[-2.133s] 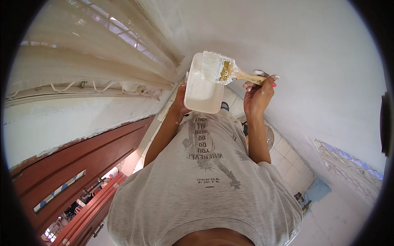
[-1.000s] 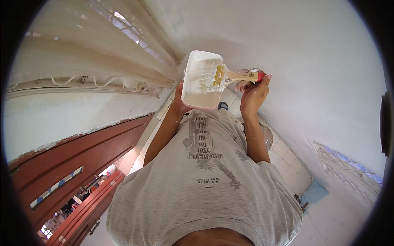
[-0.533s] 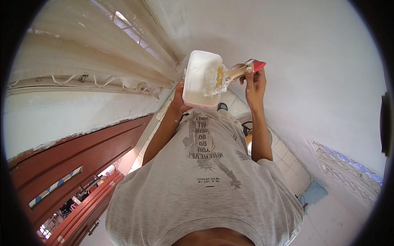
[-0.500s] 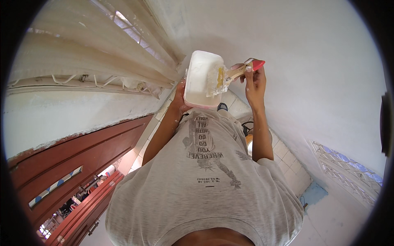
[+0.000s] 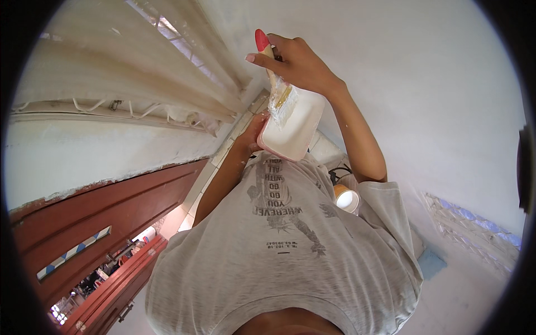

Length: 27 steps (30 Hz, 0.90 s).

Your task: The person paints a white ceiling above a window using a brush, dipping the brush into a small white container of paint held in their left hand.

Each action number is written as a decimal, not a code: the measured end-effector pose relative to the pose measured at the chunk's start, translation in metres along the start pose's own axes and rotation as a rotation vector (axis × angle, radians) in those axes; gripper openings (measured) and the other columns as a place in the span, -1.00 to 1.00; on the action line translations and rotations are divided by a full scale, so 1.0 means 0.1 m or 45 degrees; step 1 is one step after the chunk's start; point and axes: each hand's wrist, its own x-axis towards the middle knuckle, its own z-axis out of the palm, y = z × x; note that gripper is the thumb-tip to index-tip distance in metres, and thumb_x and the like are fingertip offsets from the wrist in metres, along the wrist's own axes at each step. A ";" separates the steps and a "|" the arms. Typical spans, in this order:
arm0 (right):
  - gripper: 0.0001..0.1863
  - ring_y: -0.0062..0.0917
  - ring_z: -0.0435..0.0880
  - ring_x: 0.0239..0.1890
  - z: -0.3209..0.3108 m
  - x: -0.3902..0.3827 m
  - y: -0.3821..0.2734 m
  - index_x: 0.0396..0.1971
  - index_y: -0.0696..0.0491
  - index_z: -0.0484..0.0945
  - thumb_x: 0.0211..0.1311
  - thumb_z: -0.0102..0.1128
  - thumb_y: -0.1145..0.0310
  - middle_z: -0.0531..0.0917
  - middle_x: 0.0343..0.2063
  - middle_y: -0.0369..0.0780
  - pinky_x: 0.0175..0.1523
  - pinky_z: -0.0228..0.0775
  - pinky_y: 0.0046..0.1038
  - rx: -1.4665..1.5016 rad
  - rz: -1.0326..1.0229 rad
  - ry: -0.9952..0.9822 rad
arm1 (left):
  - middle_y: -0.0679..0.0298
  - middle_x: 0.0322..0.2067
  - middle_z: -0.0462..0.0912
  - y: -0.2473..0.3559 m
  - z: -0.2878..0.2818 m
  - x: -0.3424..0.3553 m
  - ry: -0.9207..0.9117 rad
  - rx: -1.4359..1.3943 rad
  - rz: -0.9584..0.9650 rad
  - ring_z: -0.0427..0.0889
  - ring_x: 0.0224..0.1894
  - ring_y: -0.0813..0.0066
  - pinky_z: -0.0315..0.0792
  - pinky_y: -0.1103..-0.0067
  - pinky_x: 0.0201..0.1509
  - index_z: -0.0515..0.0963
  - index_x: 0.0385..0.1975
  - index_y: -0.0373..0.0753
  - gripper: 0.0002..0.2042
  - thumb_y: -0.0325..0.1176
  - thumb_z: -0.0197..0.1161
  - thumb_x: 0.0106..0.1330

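My left hand (image 5: 254, 132) grips a white rectangular tub (image 5: 290, 137) of white paint by its left side, tilted in front of my chest. A paintbrush (image 5: 270, 75) with a red-tipped pale wooden handle is in my right hand (image 5: 307, 64), held between thumb and fingers above the tub. The brush points downward, its paint-coated bristles at the tub's left rim. White smears show on the metal band and bristles. Part of the right hand's fingers is hidden behind the handle.
A white wall (image 5: 424, 84) rises ahead and right. Beige curtains (image 5: 128, 67) hang at the left over a window, above a red-brown door (image 5: 111, 195). Down by my right side stands a bucket-like container (image 5: 347, 199) with a white inside, near dark cables on the tiled floor.
My right hand has swung left and up, turning the brush from sideways to upright at the tub's left rim. The tub has tilted and shifted slightly right and nearer.
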 end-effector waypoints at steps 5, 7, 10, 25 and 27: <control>-0.47 -0.56 0.39 -0.75 0.08 0.11 0.11 -0.36 0.19 0.49 0.31 0.23 -0.09 0.46 -0.79 -0.22 -0.57 0.21 -0.46 -0.063 -0.051 -0.026 | 0.01 0.20 0.49 0.05 0.08 -0.04 0.217 0.027 0.032 0.60 0.15 0.17 0.51 0.25 0.23 0.30 0.30 -0.30 -0.50 -0.11 -0.06 0.49; -0.47 -0.56 0.34 -0.76 0.08 0.12 0.16 -0.36 0.19 0.50 0.32 0.22 -0.08 0.44 -0.79 -0.22 -0.57 0.18 -0.45 0.005 -0.086 0.042 | 0.00 0.19 0.51 0.06 0.12 -0.04 0.263 0.028 0.009 0.62 0.12 0.17 0.54 0.27 0.21 0.30 0.29 -0.31 -0.51 -0.13 -0.08 0.50; -0.46 -0.55 0.30 -0.75 0.12 0.12 0.12 -0.35 0.20 0.50 0.32 0.21 -0.09 0.42 -0.80 -0.21 -0.58 0.16 -0.44 0.058 -0.087 0.030 | 0.00 0.16 0.53 0.09 0.11 -0.02 0.237 -0.035 -0.006 0.64 0.08 0.18 0.56 0.28 0.18 0.32 0.28 -0.32 -0.51 -0.12 -0.06 0.49; -0.48 -0.46 0.62 -0.76 0.14 0.15 0.11 -0.42 0.26 0.51 0.36 0.18 -0.01 0.57 -0.77 -0.15 -0.56 0.43 -0.50 0.076 0.017 0.078 | 0.05 0.23 0.48 0.10 0.09 0.06 -0.014 -0.224 -0.101 0.61 0.15 0.19 0.57 0.19 0.19 0.31 0.32 -0.24 -0.50 -0.07 -0.04 0.51; -0.48 -0.47 0.62 -0.77 0.13 0.16 0.16 -0.44 0.26 0.50 0.36 0.17 0.00 0.56 -0.77 -0.15 -0.57 0.43 -0.50 0.071 0.030 0.096 | 0.04 0.13 0.57 0.11 0.15 0.06 0.131 -0.055 -0.071 0.67 0.06 0.28 0.61 0.30 0.13 0.40 0.23 -0.27 -0.56 -0.15 -0.01 0.47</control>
